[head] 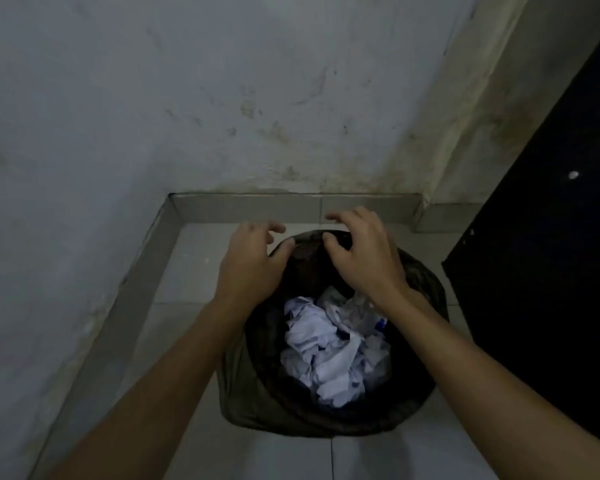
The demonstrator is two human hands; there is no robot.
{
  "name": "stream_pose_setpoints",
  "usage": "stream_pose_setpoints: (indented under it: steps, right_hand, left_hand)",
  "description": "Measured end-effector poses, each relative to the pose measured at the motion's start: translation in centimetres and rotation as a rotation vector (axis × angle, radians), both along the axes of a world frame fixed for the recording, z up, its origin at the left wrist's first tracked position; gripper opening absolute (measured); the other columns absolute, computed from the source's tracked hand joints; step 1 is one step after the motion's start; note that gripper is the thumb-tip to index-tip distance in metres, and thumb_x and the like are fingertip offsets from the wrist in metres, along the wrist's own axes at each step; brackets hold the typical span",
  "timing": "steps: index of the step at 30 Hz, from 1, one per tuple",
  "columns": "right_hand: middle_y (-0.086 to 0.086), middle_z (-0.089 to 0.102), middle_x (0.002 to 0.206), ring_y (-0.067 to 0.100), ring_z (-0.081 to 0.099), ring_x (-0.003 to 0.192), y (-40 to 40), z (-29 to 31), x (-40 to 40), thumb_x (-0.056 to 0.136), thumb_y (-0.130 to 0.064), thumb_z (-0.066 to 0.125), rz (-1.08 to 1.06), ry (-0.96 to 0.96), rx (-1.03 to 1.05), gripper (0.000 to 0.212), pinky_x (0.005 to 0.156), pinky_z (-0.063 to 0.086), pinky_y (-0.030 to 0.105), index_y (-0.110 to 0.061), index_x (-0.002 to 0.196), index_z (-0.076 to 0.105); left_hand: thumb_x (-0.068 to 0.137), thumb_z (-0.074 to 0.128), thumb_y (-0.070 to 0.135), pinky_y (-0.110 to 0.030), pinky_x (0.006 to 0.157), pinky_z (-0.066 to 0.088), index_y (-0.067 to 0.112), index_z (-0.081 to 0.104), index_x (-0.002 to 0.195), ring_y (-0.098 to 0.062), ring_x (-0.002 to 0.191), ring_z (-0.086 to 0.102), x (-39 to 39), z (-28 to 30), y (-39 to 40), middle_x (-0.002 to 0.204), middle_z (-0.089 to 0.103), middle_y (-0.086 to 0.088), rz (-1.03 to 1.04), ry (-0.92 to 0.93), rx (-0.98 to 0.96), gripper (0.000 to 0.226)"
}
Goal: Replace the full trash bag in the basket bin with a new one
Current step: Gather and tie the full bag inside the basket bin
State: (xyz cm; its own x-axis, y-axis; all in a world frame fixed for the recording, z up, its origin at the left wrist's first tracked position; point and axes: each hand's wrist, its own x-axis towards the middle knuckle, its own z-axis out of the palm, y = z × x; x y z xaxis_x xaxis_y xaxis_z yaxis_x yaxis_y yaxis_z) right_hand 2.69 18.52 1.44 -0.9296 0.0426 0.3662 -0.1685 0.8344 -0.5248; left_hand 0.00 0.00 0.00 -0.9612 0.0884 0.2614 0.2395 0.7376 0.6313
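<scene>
Black plastic trash bag: lines the round bin, its top edge folded out and down over the rim all the way round, so the bin's own wall is hidden; the film looks dark olive where light catches the folded part.
Bin position: on the pale grey tiled floor, in the far corner where two walls meet, near the skirting on both sides but not touching it as far as can be seen.
Contents: crumpled white paper and tissue fills the bag's mouth, with a small blue mark at the right side of the heap.
Left hand: over the far-left part of the rim, fingers spread and curled, thumb tip touching the bag's edge; nothing gripped, hand open.
Right hand: over the far-right part of the rim, fingers arched and apart, thumb pressing on the dark film at the far edge; open, no fold of plastic pinched that can be made out.
Forearms: both bare, reaching in from the near edge of the view, the right one crossing above the bag's right side.
Walls: stained, scuffed white plaster wall behind and to the left.
Right side: tall black flat panel standing on the floor just beside the bin.
</scene>
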Motion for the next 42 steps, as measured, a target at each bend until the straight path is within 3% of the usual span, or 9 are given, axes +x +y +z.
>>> stream_pose_setpoints:
  steps: [4,7,13,17,24,30,33,37,42]
  right_hand:
    - [0.001,0.077,0.100,0.021,0.069,0.093,-0.2,0.4,-0.8,0.093,-0.034,0.059,0.019,-0.203,-0.042,0.026,0.078,0.059,0.039,-0.023,0.105,0.077]
    - [-0.002,0.077,0.094,0.020,0.070,0.091,-0.2,0.6,-1.0,0.085,-0.031,0.065,0.057,-0.210,-0.070,0.018,0.076,0.058,0.037,-0.024,0.096,0.077]
    - [-0.009,0.063,0.117,0.011,0.059,0.102,0.2,1.9,0.2,0.083,-0.026,0.073,0.264,-0.044,-0.093,0.047,0.083,0.051,0.025,-0.024,0.129,0.063]
    - [0.000,0.076,0.100,0.022,0.069,0.096,-0.3,2.7,1.0,0.084,-0.026,0.065,0.275,0.028,-0.006,0.024,0.079,0.056,0.041,-0.022,0.105,0.076]
    - [0.001,0.076,0.102,0.028,0.069,0.100,1.8,4.3,2.6,0.082,-0.022,0.070,0.102,0.016,0.356,0.022,0.077,0.049,0.033,-0.026,0.102,0.075]
    - [0.001,0.074,0.098,0.026,0.069,0.095,5.9,4.2,4.0,0.074,-0.006,0.068,-0.049,-0.034,0.149,0.033,0.075,0.054,0.034,-0.024,0.100,0.076]
    - [-0.004,0.070,0.092,0.014,0.062,0.085,7.0,4.5,5.3,0.076,-0.005,0.071,-0.112,-0.028,0.083,0.027,0.065,0.040,0.025,-0.024,0.094,0.076]
    - [-0.009,0.069,0.083,0.010,0.061,0.077,7.2,5.9,6.7,0.076,-0.017,0.075,-0.122,-0.032,0.019,0.015,0.061,0.041,0.026,-0.025,0.089,0.076]
    - [-0.007,0.069,0.076,0.013,0.064,0.075,6.7,7.9,7.0,0.080,-0.025,0.074,-0.096,-0.044,-0.019,0.011,0.061,0.047,0.028,-0.024,0.091,0.076]
  left_hand:
    - [0.087,0.055,0.052,-0.034,0.068,0.052,0.025,0.071,0.085,-0.016,0.077,0.066,-0.6,0.7,-0.2,0.077,0.070,0.004,-0.081,-0.115,-0.077,0.031]
    - [0.088,0.062,0.046,-0.027,0.058,0.044,0.029,0.067,0.078,-0.013,0.069,0.064,-0.4,1.9,-0.2,0.065,0.063,0.009,-0.083,-0.031,-0.069,0.020]
    - [0.087,0.074,0.022,-0.011,0.063,0.044,0.023,0.073,0.089,0.006,0.076,0.065,2.0,4.1,0.1,0.079,0.071,0.015,-0.293,0.085,0.133,0.003]
    - [0.084,0.077,0.018,-0.003,0.068,0.039,0.020,0.073,0.091,0.012,0.078,0.062,2.9,4.2,-0.4,0.082,0.067,0.018,-0.278,0.177,0.126,0.008]
    - [0.078,0.079,0.009,-0.012,0.064,0.037,0.018,0.072,0.085,0.000,0.065,0.050,3.5,4.9,-3.6,0.079,0.060,0.007,-0.183,0.347,-0.067,0.013]
    - [0.080,0.078,0.007,-0.004,0.064,0.037,0.017,0.072,0.085,0.008,0.070,0.053,4.5,4.3,-6.2,0.080,0.062,0.003,-0.057,0.305,-0.035,0.012]
    - [0.081,0.077,0.007,-0.002,0.064,0.036,0.018,0.071,0.086,0.015,0.075,0.052,5.0,4.0,-6.4,0.081,0.061,0.004,0.010,0.280,0.001,0.013]
    - [0.083,0.073,0.011,-0.014,0.065,0.038,0.021,0.068,0.090,0.002,0.071,0.049,5.3,4.4,-4.9,0.087,0.060,0.005,0.053,0.273,0.011,0.014]
    - [0.081,0.072,0.017,-0.028,0.074,0.049,0.022,0.065,0.101,-0.013,0.086,0.058,6.3,6.3,-0.2,0.100,0.056,0.004,-0.112,0.325,0.011,0.022]
